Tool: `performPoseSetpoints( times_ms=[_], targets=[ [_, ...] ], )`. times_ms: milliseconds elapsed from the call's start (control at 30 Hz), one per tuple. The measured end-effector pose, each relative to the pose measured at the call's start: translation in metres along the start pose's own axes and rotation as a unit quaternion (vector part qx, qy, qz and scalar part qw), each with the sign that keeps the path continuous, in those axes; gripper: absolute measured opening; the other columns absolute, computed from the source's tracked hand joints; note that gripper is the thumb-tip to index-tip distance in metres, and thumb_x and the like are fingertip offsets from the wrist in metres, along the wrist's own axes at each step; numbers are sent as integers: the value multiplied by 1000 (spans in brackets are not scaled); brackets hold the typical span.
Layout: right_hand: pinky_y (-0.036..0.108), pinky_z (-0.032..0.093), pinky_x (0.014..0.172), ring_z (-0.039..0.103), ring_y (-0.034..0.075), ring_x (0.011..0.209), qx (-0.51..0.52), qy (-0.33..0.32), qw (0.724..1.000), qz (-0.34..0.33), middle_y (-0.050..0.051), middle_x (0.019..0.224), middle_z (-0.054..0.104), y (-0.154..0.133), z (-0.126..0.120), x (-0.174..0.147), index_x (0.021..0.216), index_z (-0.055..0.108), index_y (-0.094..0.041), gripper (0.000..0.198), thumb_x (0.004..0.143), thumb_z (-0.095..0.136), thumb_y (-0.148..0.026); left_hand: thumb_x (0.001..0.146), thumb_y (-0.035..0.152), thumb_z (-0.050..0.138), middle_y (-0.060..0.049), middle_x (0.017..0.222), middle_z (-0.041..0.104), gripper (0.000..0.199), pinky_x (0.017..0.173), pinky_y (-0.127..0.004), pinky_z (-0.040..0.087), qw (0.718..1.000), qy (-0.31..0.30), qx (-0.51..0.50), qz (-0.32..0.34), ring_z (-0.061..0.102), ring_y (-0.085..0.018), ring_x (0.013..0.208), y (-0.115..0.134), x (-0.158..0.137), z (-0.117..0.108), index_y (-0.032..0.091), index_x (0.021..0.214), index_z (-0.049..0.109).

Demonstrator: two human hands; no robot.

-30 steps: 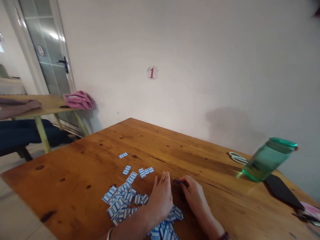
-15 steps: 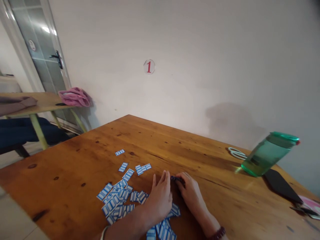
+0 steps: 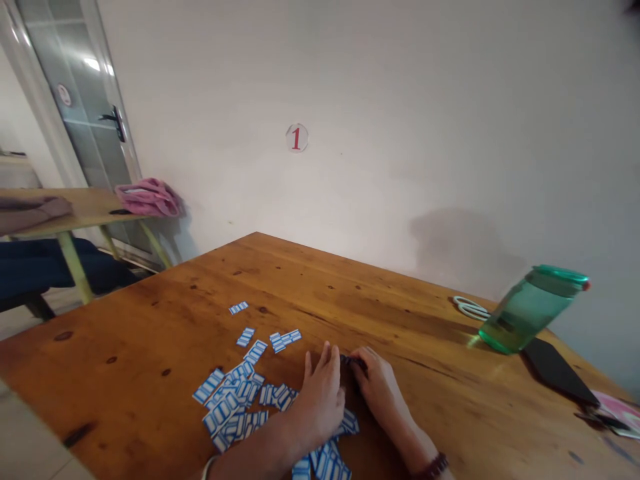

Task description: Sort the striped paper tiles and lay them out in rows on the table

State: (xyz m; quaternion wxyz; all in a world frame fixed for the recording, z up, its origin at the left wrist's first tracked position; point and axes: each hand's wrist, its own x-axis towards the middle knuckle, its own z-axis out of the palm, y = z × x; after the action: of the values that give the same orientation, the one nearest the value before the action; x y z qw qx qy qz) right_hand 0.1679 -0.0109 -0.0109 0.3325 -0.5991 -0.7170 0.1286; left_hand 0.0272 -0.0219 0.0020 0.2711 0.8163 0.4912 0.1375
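Note:
My left hand [image 3: 321,397] is over the table, back toward me, fingers pointing away and its outer finger a little apart. Its inner fingers meet one end of a small dark, knobbly strip [image 3: 346,361], whose kind I cannot make out. My right hand [image 3: 379,385] is just to the right, closed, its thumb and curled fingers around the other end of the strip. Blue-and-white label pieces [image 3: 223,410] lie in an overlapping pile left of my left hand. More such labels [image 3: 330,460] lie beneath my left wrist, partly hidden by it.
A wooden table [image 3: 200,287] meets the wall. A few separate labels [image 3: 245,337] lie beyond the pile. To the right are a green bottle [image 3: 533,310], a white cable [image 3: 470,308], a black flat case [image 3: 560,373] and a pink item [image 3: 617,408].
Both hands stay almost in place around the dark strip, with only slight finger movement. The whole view has shifted slightly.

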Motion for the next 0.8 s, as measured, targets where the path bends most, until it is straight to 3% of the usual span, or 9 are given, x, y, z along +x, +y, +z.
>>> performPoseSetpoints(
  times_ms=[167,300,400,500,800],
  targets=[
    [25,40,63,56,17,67,24,20,999,9,4,72,62,0,1,0,71,58,-19,16,74,42,-17,69,8,35,-15,144,22,69,108,-45,2,999,8,-35,1,9,-21,134,1,-1,-2,-1,135,20],
    [24,39,57,54,16,60,94,33,994,33,2,65,61,-3,1,1,67,57,-20,14,75,46,-23,67,12,44,-15,127,50,59,103,-37,26,976,133,-170,-20,42,-21,120,-6,6,-9,7,126,41],
    [23,37,51,51,14,53,174,19,983,47,0,58,58,-10,-2,1,65,57,-19,16,75,49,-30,63,12,47,-9,94,67,33,83,-31,43,950,164,-266,-14,59,-19,88,-8,11,-19,13,93,61],
    [23,36,50,50,14,55,202,10,978,43,0,58,57,-17,-4,0,63,58,-19,16,72,52,-30,61,12,49,-5,73,66,15,68,-27,44,939,154,-307,-3,59,-18,71,-8,14,-25,15,70,60],
    [22,36,53,49,13,58,229,-31,972,35,0,61,58,-14,-1,-2,66,59,-16,13,72,51,-24,59,14,46,0,59,58,11,61,-25,38,950,166,-264,6,53,-16,63,-10,17,-23,16,59,58]
  ],
)
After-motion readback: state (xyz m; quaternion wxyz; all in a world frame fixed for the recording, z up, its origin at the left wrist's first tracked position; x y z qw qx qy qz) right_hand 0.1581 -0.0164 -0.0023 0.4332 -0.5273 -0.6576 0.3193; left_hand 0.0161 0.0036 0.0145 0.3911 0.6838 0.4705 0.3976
